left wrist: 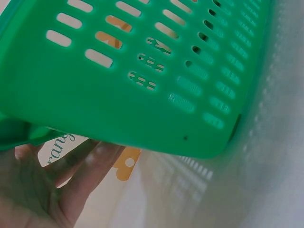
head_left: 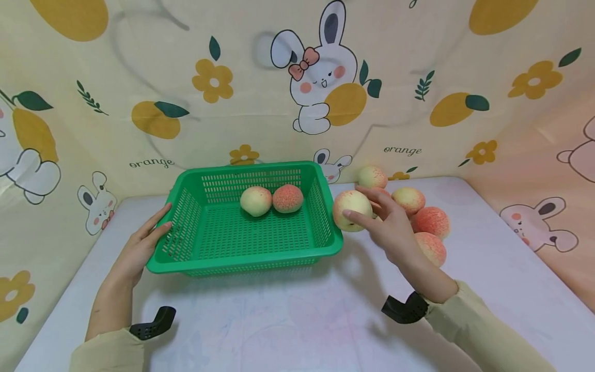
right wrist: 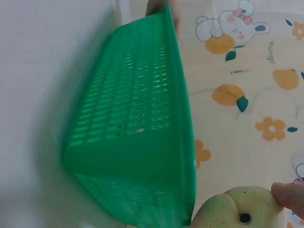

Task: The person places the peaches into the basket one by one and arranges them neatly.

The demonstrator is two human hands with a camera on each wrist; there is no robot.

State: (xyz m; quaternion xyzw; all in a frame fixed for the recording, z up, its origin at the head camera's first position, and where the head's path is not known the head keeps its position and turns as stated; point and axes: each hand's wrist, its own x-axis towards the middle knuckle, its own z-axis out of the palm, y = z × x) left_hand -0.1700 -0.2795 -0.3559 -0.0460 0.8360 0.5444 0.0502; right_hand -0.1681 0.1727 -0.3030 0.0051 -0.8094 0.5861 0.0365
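Note:
A green plastic basket (head_left: 251, 237) stands in the middle of the head view. Two peaches lie inside it, a pale one (head_left: 256, 202) and a redder one (head_left: 287, 199). My left hand (head_left: 135, 256) grips the basket's left rim; in the left wrist view its fingers (left wrist: 88, 171) reach along the outer side. With thumb and fingers my right hand (head_left: 397, 230) holds a pale peach (head_left: 351, 206) beside the basket's right rim. The right wrist view shows that peach (right wrist: 251, 209) with a dark spot at its end, close to the basket (right wrist: 128, 166).
Several more peaches (head_left: 432, 222) lie on the white table (head_left: 279, 320) to the right, partly hidden by my right hand. One peach (head_left: 372, 177) sits at the back, by the rabbit-print cloth (head_left: 260, 124) that hangs behind the table.

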